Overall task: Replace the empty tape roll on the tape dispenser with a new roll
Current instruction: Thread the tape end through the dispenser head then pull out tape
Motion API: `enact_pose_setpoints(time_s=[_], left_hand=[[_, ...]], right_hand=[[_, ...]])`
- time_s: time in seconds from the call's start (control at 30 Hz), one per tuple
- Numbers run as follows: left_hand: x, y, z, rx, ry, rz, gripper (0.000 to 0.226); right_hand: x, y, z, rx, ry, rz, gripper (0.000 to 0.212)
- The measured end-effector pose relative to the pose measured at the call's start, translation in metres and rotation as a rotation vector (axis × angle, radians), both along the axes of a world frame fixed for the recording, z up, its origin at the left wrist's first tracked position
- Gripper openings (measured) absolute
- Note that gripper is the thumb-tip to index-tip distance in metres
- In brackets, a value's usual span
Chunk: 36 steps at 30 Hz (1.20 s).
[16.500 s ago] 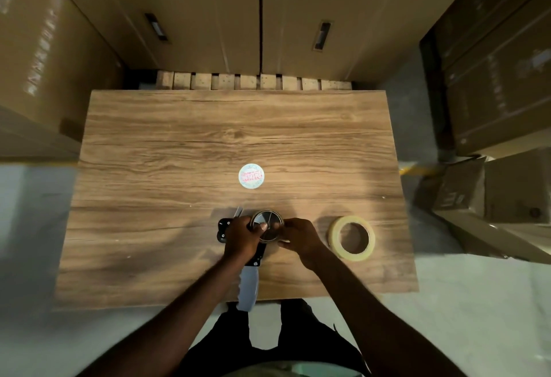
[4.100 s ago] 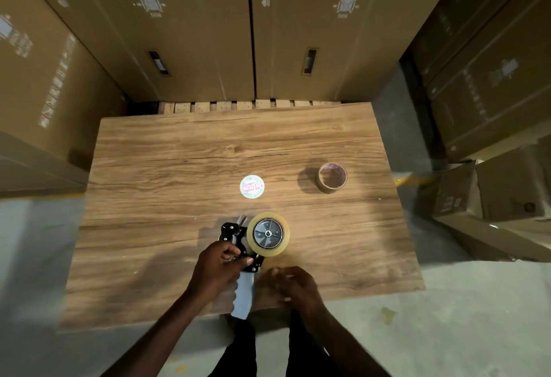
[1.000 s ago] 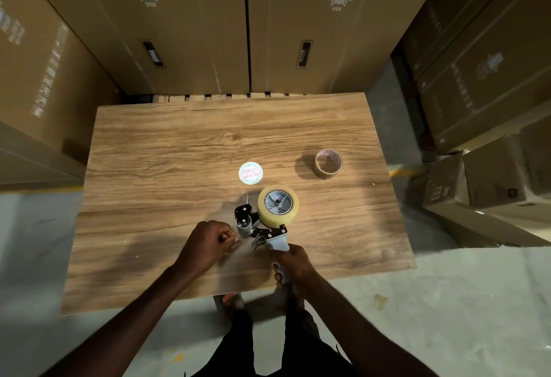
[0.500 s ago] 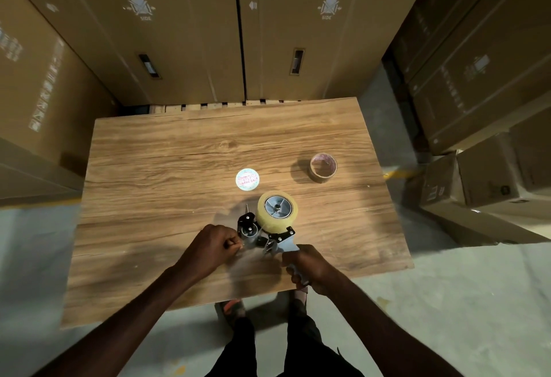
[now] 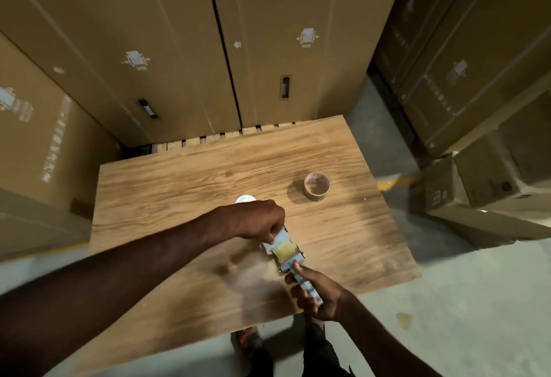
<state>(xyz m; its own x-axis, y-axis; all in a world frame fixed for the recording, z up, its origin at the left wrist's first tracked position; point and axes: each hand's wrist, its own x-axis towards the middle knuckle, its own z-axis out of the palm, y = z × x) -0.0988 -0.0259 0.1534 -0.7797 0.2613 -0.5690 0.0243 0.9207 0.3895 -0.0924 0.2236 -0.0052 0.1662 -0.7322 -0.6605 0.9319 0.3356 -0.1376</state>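
The tape dispenser (image 5: 290,260) is lifted off the wooden table (image 5: 179,197) and seen edge-on, with the new yellowish tape roll (image 5: 285,252) mounted on it. My right hand (image 5: 316,294) is shut on its pale grey handle near the table's front edge. My left hand (image 5: 259,221) is closed at the dispenser's front end, pinching what looks like the tape's loose end; the exact grip is hidden by my fingers. The empty cardboard core (image 5: 317,186) stands alone on the table to the far right.
A small round white sticker (image 5: 245,199) on the table peeks out behind my left hand. Tall cardboard boxes (image 5: 179,48) wall in the table at the back and left, and more boxes (image 5: 477,183) stand on the right. Bare concrete floor (image 5: 447,302) lies in front.
The dispenser has been raised from the table and turned edge-on. My left hand moved up and over its front end, and my right hand keeps hold of the handle.
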Motion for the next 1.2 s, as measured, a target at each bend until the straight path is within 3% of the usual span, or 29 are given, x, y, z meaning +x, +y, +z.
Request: enact_pose_setpoints(time_s=[0.17, 0.3, 0.43, 0.57, 0.77, 1.03, 1.2], left_hand=[[-0.02, 0.005, 0.002, -0.004, -0.063, -0.055, 0.011], [-0.026, 0.001, -0.004, 0.031, -0.13, -0.038, 0.017], [-0.029, 0.0, -0.006, 0.046, -0.107, -0.013, 0.022], [-0.029, -0.002, -0.008, 0.074, -0.076, 0.022, 0.015], [-0.019, -0.006, -0.018, 0.312, -0.163, 0.376, 0.006], [-0.014, -0.011, -0.015, 0.269, -0.022, 0.035, 0.021], [-0.015, -0.015, -0.019, 0.216, 0.026, 0.009, 0.023]], right_hand=[[-0.011, 0.004, 0.001, 0.044, 0.196, 0.055, 0.041], [-0.026, 0.003, 0.011, 0.059, 0.285, 0.221, 0.046], [-0.042, -0.005, 0.028, 0.111, 0.491, 0.371, 0.042], [-0.049, -0.012, 0.034, 0.197, 0.627, 0.377, 0.039], [-0.045, -0.016, 0.034, 0.247, 0.514, 0.328, 0.037], [-0.047, -0.012, 0.043, 0.215, 0.584, 0.31, 0.032], [-0.046, -0.012, 0.039, 0.211, 0.579, 0.309, 0.034]])
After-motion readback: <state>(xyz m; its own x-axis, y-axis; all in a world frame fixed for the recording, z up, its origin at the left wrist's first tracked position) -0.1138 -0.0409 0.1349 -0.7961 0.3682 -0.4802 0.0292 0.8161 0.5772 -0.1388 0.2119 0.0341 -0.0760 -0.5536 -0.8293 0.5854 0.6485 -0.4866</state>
